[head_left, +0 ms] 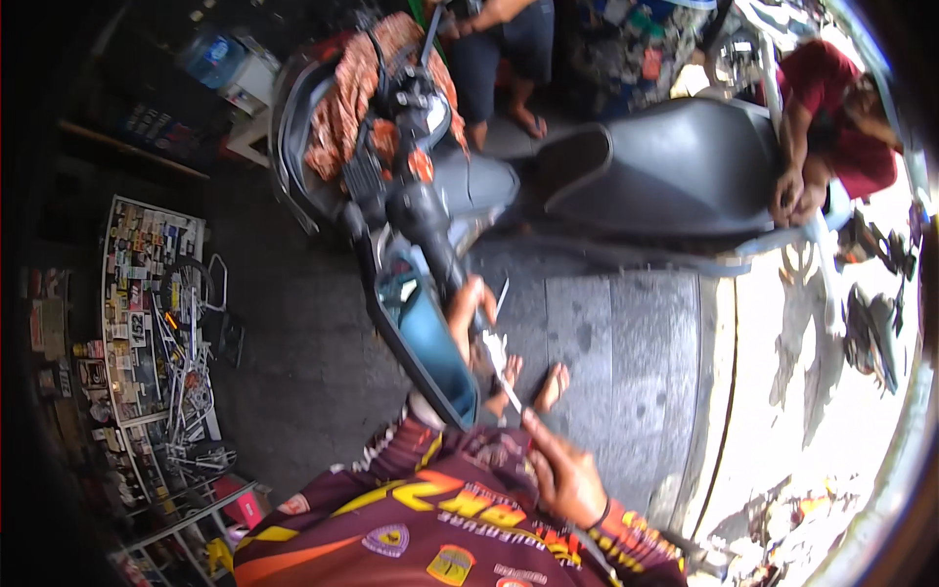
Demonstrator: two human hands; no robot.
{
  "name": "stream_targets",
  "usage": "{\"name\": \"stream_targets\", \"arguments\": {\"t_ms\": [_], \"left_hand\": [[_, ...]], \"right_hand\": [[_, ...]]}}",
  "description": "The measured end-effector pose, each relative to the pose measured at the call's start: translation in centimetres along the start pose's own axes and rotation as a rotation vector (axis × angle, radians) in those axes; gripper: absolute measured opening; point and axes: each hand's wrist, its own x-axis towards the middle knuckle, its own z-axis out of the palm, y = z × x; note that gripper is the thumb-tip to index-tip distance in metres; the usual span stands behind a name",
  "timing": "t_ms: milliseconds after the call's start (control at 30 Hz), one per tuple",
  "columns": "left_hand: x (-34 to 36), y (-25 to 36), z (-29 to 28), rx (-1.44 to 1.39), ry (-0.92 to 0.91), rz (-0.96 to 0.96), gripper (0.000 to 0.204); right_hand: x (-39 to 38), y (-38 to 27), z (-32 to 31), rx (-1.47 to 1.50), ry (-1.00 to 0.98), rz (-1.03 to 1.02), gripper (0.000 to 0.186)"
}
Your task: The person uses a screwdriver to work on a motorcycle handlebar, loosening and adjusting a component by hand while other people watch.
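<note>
My left hand (469, 311) is closed round the outer end of the scooter's black handlebar grip (437, 245), and part of it is hidden behind the mirror. From below, my right hand (569, 481) pinches the near end of a slim silver rod-like tool (512, 393). The tool's far end meets the tip of the handlebar and is too blurred for me to tell its exact kind. Beside my left hand is the large rear-view mirror (427, 342), with bluish glass. The scooter stands crosswise in front of me, its long black seat (675, 171) stretching to the right.
An orange patterned cloth (367, 83) covers part of the scooter's front. Another person (841, 117) in a red shirt leans over the tail, and one in dark shorts (504, 59) stands beyond. A display case (147, 313) of parts lines the left. Grey tiles (626, 362) pave the floor.
</note>
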Motion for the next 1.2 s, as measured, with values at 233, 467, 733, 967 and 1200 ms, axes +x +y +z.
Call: {"name": "stream_targets", "arguments": {"t_ms": [233, 467, 733, 967, 1200], "left_hand": [[-0.6, -1.8, -0.4, -0.082, -0.146, 0.138, 0.062], [-8.8, -5.8, -1.7, 0.121, -0.318, 0.041, 0.045], [-8.5, -5.5, 0.2, 0.104, -0.205, 0.059, 0.046], [-6.1, -4.4, -3.8, 0.096, -0.212, 0.003, 0.069], [0.6, 1.2, -1.4, 0.179, 0.013, 0.189, 0.054]], "right_hand": [[-0.3, -1.4, 0.1, 0.441, -0.146, 0.331, 0.047], [-0.2, 0.1, 3.0, 0.992, -0.096, 0.275, 0.047], [-4.0, 1.8, 3.9, 1.379, -0.1, 0.143, 0.079], [-4.2, 2.2, 5.3, 1.493, -0.029, 0.237, 0.056], [-2.7, 0.9, 5.3, 1.488, -0.089, 0.182, 0.062]]}}
